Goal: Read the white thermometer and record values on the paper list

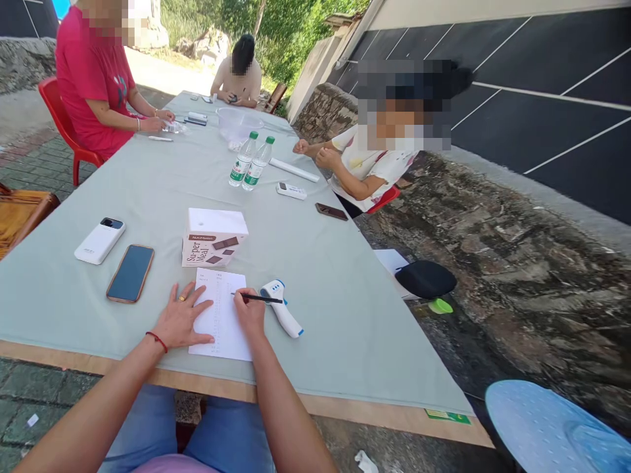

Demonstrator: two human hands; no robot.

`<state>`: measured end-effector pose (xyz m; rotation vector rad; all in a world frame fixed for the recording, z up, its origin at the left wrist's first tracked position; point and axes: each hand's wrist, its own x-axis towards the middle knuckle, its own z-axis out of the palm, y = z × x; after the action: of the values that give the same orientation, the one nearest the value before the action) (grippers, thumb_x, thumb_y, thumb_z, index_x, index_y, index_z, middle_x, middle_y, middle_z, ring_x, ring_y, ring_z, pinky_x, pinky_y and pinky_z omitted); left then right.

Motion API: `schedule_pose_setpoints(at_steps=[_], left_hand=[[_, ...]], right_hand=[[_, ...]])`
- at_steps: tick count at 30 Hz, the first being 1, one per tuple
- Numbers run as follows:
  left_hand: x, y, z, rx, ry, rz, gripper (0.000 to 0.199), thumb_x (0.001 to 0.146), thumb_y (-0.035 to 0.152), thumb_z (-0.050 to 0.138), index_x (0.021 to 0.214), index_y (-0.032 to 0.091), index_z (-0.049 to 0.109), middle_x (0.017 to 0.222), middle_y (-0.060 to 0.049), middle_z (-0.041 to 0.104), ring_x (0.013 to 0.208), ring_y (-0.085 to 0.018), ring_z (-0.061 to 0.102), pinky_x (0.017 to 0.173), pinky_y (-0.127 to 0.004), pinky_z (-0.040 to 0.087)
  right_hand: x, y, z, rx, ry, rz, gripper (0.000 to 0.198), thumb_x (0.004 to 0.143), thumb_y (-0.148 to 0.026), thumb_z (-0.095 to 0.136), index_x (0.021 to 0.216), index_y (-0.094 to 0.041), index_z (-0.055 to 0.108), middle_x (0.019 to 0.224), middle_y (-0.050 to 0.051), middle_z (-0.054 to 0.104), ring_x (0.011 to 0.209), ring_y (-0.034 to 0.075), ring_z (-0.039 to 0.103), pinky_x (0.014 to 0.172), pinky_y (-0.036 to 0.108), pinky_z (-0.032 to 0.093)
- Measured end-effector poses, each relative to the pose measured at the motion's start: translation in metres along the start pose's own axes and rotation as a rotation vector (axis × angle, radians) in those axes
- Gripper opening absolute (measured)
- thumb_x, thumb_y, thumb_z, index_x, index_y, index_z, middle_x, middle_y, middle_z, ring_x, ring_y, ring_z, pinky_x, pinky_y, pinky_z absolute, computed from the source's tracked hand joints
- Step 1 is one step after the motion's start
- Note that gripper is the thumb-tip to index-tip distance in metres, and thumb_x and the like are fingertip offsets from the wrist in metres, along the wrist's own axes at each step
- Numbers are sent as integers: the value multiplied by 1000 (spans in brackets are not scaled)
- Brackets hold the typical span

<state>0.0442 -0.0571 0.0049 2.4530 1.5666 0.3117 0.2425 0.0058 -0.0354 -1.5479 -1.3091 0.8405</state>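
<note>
A white sheet of paper (231, 338) with columns of small writing lies near the table's front edge. My left hand (183, 318) rests on its left side, fingers spread flat. In my right hand (250, 315) is a dark pencil or pen (263, 299), gripped with its tip at the upper right of the sheet. Just right of that hand lies a white and blue infrared thermometer (283, 309). Behind the paper stands a white and brown box (215, 238). Left of my left hand are a smartphone (131, 273) and a white power bank (100, 240).
Two water bottles (254, 164) stand mid-table before a clear plastic basin (239, 125). A white device (291, 191) and another phone (331, 211) lie toward the right edge. Three people sit around the table (355, 341). A blue hat-like object (547, 420) is at lower right.
</note>
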Motion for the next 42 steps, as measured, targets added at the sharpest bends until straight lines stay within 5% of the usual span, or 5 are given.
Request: schedule_pose_setpoints(at_steps=[23, 29, 35, 42], left_hand=[[0, 0, -1, -32, -17, -12, 82, 68, 68, 70, 135, 24, 55, 153, -13, 39, 144, -42, 24, 114, -69, 8], [0, -2, 2, -50, 15, -3, 80, 66, 66, 72, 133, 25, 57, 152, -14, 40, 143, -42, 25, 113, -68, 7], [1, -6, 8, -82, 46, 7, 81, 64, 66, 74, 132, 25, 57, 151, -15, 41, 142, -44, 25, 113, -69, 5], [-1, -13, 23, -238, 191, -9, 82, 60, 66, 77, 127, 23, 57, 146, -17, 45, 141, -43, 29, 114, -66, 9]], right_hand=[[0, 1, -1, 4, 13, 72, 21, 66, -39, 52, 72, -22, 61, 63, 0, 64, 65, 21, 59, 66, 33, 46], [0, -8, -6, 113, 110, 64, 26, 71, -47, 50, 74, -21, 55, 68, 2, 63, 67, 20, 57, 67, 33, 46], [-16, -22, -27, -4, -80, -33, 36, 82, -53, 46, 81, -20, 58, 73, 4, 65, 69, 20, 58, 66, 31, 44], [-48, -35, -44, -514, -454, -124, 23, 85, -37, 54, 94, -24, 69, 62, -2, 60, 62, 17, 56, 59, 27, 34]])
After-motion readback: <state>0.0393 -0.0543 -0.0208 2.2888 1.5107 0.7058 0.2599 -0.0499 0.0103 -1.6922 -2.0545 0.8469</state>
